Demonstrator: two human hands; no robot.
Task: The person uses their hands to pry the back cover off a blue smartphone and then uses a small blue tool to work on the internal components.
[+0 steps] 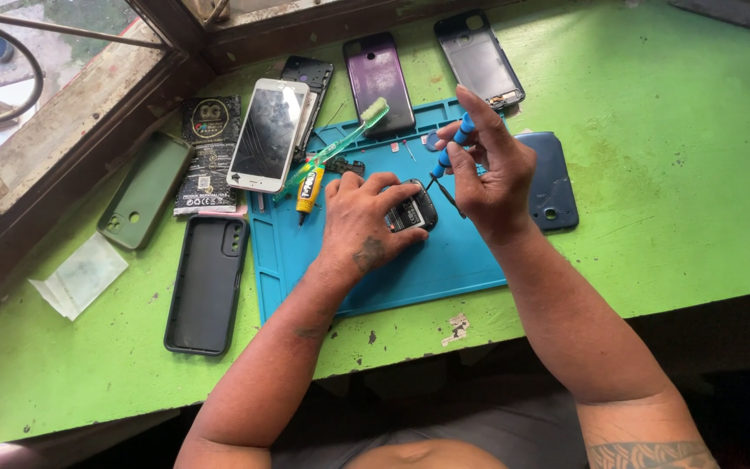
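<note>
I see my left hand [359,224] pressing down on a small dark phone [412,211] that lies mid-way across the blue mat [410,269] on the green table [687,174], fingers curled over its near-left edge. My right hand [490,169] has its fingers pinched around a blue screwdriver [451,149], tip angled down just right of the phone. A green toothbrush [340,148] lies to the far left.

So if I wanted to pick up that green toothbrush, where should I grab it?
Probably the free bristle end of the green toothbrush, coming from the window side. It lies slanted across the blue mat's corner, and its lower end sits crowded beside the yellow glue tube.
</note>
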